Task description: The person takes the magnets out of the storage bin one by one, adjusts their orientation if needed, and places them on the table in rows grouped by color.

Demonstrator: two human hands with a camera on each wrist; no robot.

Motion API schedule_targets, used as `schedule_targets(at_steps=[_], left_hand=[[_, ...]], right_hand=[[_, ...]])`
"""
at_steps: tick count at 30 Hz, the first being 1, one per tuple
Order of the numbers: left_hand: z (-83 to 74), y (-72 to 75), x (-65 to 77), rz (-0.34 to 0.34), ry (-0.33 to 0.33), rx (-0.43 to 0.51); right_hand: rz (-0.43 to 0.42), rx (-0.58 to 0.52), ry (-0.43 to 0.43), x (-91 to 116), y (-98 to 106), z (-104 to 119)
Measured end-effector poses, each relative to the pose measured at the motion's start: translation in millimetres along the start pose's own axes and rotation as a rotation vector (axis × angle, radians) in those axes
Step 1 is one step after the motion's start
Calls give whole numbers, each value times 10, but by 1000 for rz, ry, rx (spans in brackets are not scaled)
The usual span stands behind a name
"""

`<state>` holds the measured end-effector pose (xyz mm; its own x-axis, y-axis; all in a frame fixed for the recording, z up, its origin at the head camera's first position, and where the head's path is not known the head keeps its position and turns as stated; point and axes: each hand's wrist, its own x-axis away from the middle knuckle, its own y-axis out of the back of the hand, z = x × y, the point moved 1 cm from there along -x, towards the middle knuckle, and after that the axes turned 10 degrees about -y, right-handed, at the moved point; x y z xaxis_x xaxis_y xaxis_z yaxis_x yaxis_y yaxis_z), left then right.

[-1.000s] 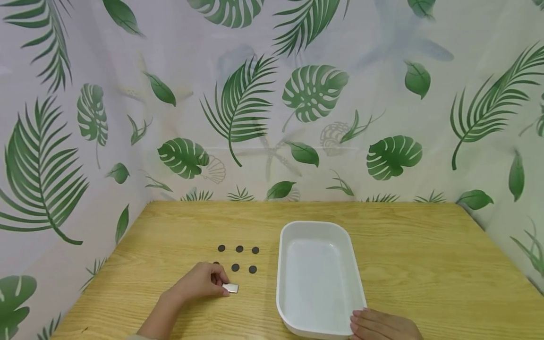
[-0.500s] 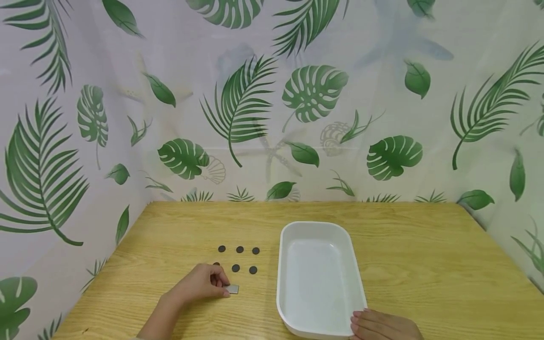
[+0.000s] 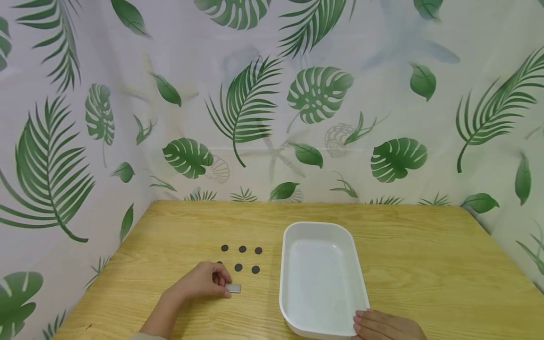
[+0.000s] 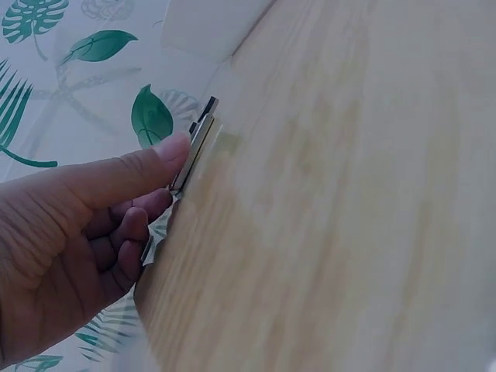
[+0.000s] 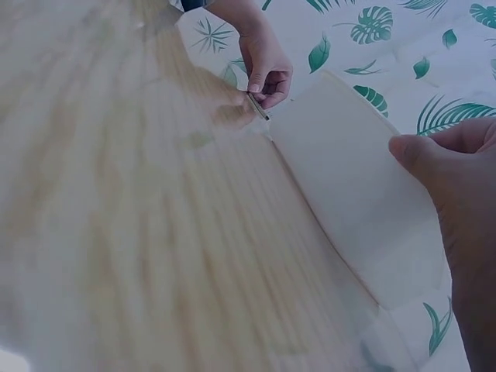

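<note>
My left hand pinches a small flat silver rectangular piece between thumb and fingers, at or just above the tabletop. In the left wrist view this silver piece appears edge-on beyond the thumb. Several black discs lie in two rows just behind that hand, which partly hides one of them. To the right stands a white rectangular bin with nothing visible inside. My right hand grips its near right corner; the right wrist view shows the thumb at the rim, the other fingers hidden there.
Everything stands on a wood-grain table. A white curtain printed with green leaves hangs behind the table and along both sides. Between the discs and the bin lies a narrow strip of tabletop.
The head view has shifted slightly, so everything sits a little further right in it. The silver piece's top turned from bright to dull grey. Both hands keep their places.
</note>
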<state>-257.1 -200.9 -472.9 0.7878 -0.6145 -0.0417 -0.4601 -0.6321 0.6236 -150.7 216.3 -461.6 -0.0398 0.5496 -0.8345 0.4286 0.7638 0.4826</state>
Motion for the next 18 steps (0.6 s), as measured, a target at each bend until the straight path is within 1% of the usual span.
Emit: schedule_targets(at_steps=[2, 4, 6, 8, 9, 12, 14, 16, 17, 18], left_hand=[[-3, 15, 7, -7, 4, -15], [-13, 34, 16, -19, 7, -37], [-37, 60, 18, -32, 0, -61], [-80, 87, 9, -37, -11, -84], [-106, 98, 1, -36, -23, -98], [-204, 119, -38, -38, -69, -111], [-273, 121, -73, -49, -119, -130], [-342, 119, -106, -67, -178, -136], [-377, 115, -119, -78, -208, -144], [-412, 110, -131, -89, -231, -152]], right_hand=[[-5, 1, -20, -27, 16, 2], [9, 8, -44, -51, 38, 3], [9, 21, -46, -80, 62, -5], [-22, 25, -85, -113, 77, -2], [-57, 37, -99, -141, 78, -6], [-156, 28, -211, -226, 95, -11], [-189, 16, -287, -282, 114, -27], [-202, -18, -325, -337, 130, -58], [-205, -35, -329, -362, 138, -73], [-212, -51, -315, -388, 142, -94]])
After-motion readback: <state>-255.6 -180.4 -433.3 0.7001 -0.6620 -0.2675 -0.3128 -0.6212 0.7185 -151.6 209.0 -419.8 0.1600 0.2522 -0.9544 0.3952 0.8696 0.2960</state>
